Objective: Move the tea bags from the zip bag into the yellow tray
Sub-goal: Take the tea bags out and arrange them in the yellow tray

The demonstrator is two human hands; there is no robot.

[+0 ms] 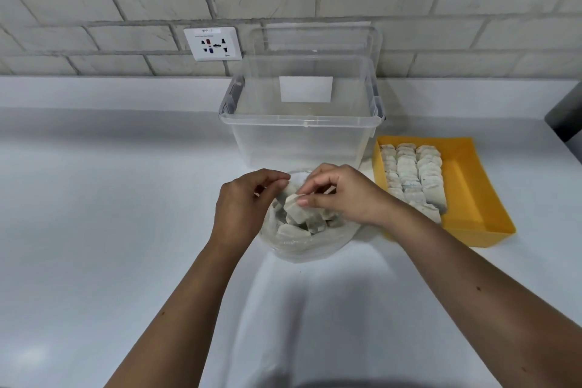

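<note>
Yellow tray (472, 198) sits just right of the zip bag (302, 244) on the bench (94, 198), nearer the right hand (343, 195), whose curled fingers pinch one tea bag (291, 201) at the bag's mouth; the left hand (239, 208) pinches the rim open. The carry likely goes rightward.

Two hands, left hand (242, 201) and right hand (343, 195), meet over one zip bag (302, 246); its tea bags (299, 217) are too heaped to count. To their right one yellow tray (482, 198) holds three rows (412, 176); beyond, one clear bin (299, 142).
</note>
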